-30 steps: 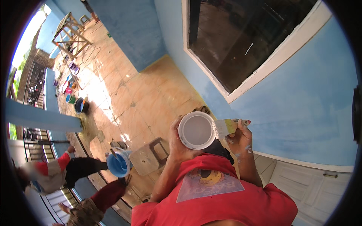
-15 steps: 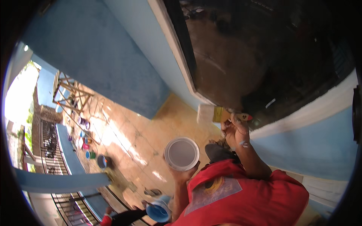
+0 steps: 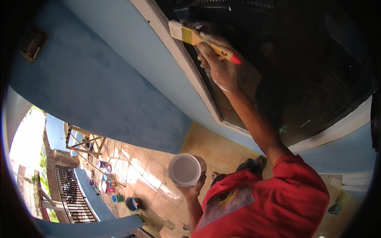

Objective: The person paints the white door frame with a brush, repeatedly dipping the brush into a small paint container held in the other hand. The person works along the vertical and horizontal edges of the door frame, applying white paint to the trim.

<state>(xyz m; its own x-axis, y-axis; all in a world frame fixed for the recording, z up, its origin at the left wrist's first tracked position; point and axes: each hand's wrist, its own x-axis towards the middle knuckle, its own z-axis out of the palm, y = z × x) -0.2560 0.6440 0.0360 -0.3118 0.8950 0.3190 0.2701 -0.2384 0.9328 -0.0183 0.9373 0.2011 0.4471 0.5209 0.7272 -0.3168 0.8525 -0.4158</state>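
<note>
The right hand point(image 3: 220, 65) is up high, at about 12 o'clock in the view. Its fingers are wrapped tight around a paintbrush point(image 3: 200, 39). The brush has a yellow handle with a red tip, and pale bristles at the other end. The bristles touch the white window frame point(image 3: 186, 67), which runs down from 11 o'clock toward 4 o'clock. The arm reaches up from a red shirt point(image 3: 278, 202) at 5 o'clock.

The left hand point(image 3: 193, 189) is low, near 6 o'clock. It holds a small round cup of white paint point(image 3: 184, 169) from below, with the fingers curled around the cup's bottom and side. The cup is held level, and the paint inside looks smooth and greyish white. It is well apart from the brush.

Behind the frame is a dark window point(image 3: 301, 71), filling the view from 1 o'clock to 3 o'clock. The blue wall point(image 3: 99, 87) spreads out toward 9 o'clock and 10 o'clock.

Down below, the tiled floor point(image 3: 147, 174) is shiny in the sun. Some small paint pots point(image 3: 118, 198) stand at 7 o'clock, just beside a dark blue bucket point(image 3: 131, 204). A wooden trestle point(image 3: 85, 141) stands near 8 o'clock. A black railing point(image 3: 73, 194) runs by the edge at 8 o'clock.
</note>
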